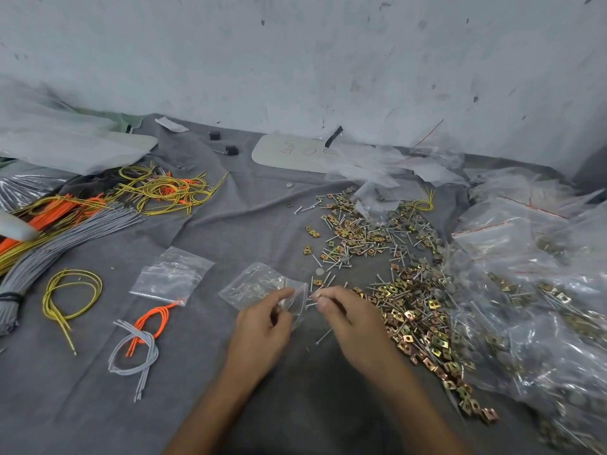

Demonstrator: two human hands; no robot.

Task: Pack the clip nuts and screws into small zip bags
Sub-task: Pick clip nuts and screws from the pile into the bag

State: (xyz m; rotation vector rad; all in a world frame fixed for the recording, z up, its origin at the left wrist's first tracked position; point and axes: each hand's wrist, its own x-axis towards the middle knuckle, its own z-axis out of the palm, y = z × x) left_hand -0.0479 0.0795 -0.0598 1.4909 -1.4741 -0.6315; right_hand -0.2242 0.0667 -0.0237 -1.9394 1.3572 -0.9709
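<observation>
Head view: both hands meet low in the middle of a worktop (230, 224) covered in grey cloth. The left hand (262, 326) pinches the mouth of a small zip bag (262, 285) between thumb and forefinger, a narrow grip on the clear plastic; the bag lies flat on the cloth and runs up and left from that hand. The right hand (348, 318) sits just beside it, its fingertips (320, 294) drawn together right at the bag's open edge. Thin screw shanks show at those fingertips, but whether they are actually held there cannot be told.

The loose stock lies just right of the right hand: a dense heap of clip nuts (423, 320), gold and copper coloured, mixed with screws (335, 264) scattered up toward the wall. One lone screw (324, 336) lies on the cloth under the right hand.

A second zip bag (172, 274) lies flat to the left of the first, apart from both hands. Below it sit an orange cord bundle (154, 320) and a grey cord bundle (138, 349), with a yellow cord loop (70, 297) further left. Large clear bags (538, 323) holding more hardware fill the right edge.
</observation>
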